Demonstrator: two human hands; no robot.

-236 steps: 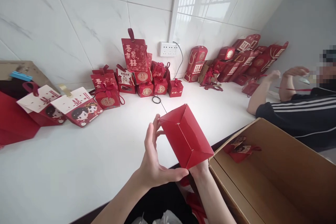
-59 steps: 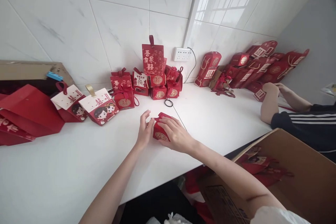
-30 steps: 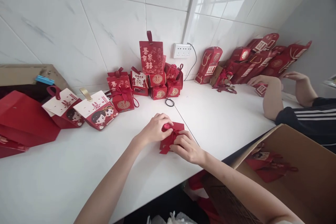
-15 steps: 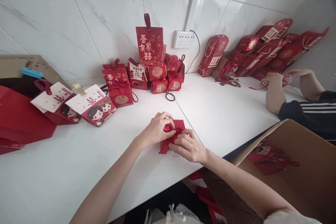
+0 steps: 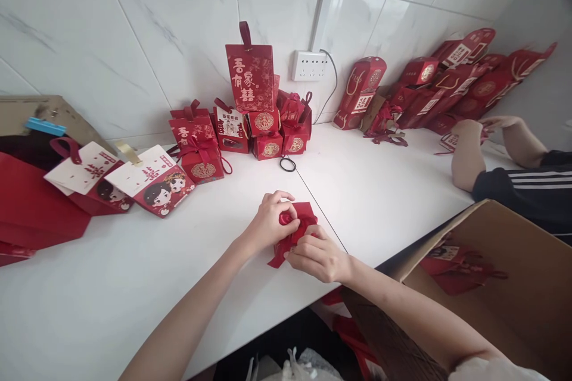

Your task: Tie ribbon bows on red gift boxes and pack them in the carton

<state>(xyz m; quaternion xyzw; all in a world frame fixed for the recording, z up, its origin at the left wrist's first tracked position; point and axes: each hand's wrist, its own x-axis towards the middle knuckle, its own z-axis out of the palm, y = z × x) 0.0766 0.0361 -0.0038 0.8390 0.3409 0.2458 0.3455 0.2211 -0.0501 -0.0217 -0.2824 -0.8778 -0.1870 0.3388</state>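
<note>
A small red box (image 5: 304,211) lies on the white table near its front edge, with a red ribbon (image 5: 302,227) bunched on top. My left hand (image 5: 273,219) is at the box's left side, its thumb and index finger pinched on the ribbon. On the right, my right hand (image 5: 318,253) has its fingers curled and pressed together on the ribbon. One ribbon end (image 5: 277,257) hangs out past the lower left of the box. The fingers cover part of the ribbon.
Red gift boxes (image 5: 268,122) are grouped by the wall, with a black ring (image 5: 288,164) before them. Two white-topped boxes (image 5: 156,184) stand left. At right are a cardboard box (image 5: 518,250), piled red boxes (image 5: 465,83) and another person's arms (image 5: 469,158).
My right hand has shifted slightly down and left, apart from my left hand. The ribbon between the hands looks more spread. The view has shifted a little.
</note>
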